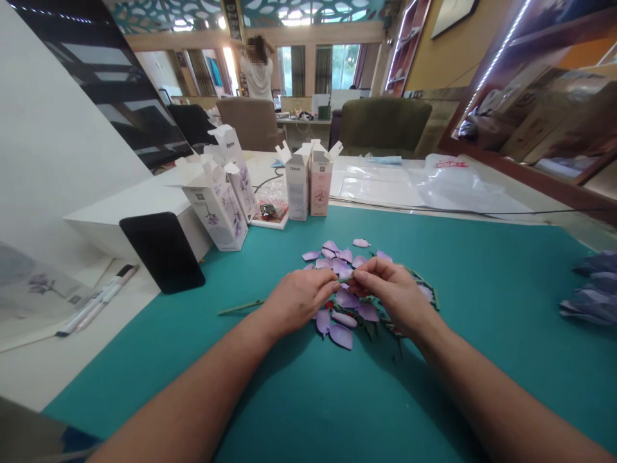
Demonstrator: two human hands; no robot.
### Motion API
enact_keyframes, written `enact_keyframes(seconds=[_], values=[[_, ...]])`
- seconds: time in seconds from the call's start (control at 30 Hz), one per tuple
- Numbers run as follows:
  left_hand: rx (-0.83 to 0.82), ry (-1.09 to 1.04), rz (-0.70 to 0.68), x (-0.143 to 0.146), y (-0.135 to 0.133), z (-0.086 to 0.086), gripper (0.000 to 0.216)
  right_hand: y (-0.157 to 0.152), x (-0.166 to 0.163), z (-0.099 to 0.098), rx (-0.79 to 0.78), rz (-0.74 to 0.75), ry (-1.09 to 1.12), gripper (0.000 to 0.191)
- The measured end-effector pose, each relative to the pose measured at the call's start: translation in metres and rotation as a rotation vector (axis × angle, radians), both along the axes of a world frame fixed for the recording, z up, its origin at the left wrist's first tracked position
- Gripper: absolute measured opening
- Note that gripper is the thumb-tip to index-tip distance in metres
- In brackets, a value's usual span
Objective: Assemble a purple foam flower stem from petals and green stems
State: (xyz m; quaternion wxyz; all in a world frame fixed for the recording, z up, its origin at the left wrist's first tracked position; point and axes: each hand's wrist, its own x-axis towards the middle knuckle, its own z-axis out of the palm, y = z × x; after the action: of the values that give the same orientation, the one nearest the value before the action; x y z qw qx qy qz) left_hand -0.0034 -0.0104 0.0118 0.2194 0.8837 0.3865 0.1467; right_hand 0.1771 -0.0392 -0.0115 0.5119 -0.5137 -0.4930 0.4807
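Note:
Both my hands meet over a pile of purple petals (343, 262) on a teal mat (482, 289). My left hand (297, 298) is closed in a pinch on a thin green stem (240, 308) that runs out to the left. Facing it, my right hand (390, 289) pinches the same stem's other end, fingertips almost touching the left ones. More petals (341, 335), green stems and a small red piece lie under and between the hands.
Several opened white and pink flower-kit boxes (308, 181) stand at the mat's far edge. A black phone (162, 252) leans on a white box at left, with white markers (99, 299) nearby. Purple flowers (592, 289) lie at the right edge. A person stands far behind chairs.

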Motion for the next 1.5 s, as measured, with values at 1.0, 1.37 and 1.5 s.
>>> enact_keyframes(seconds=[1.0,1.37,1.5], values=[[0.038,0.021,0.012,0.0013,0.0003,-0.0043,0.028,-0.0012,-0.0066,-0.0025,0.049,-0.032,-0.006,0.032],[0.021,-0.004,0.022,0.0007,-0.0010,-0.0009,0.027,-0.0016,-0.0064,-0.0034,0.070,-0.007,0.022,0.030],[0.011,-0.018,0.011,-0.0004,-0.0007,-0.0003,0.027,-0.0026,-0.0055,-0.0020,0.091,0.007,-0.007,0.028]])
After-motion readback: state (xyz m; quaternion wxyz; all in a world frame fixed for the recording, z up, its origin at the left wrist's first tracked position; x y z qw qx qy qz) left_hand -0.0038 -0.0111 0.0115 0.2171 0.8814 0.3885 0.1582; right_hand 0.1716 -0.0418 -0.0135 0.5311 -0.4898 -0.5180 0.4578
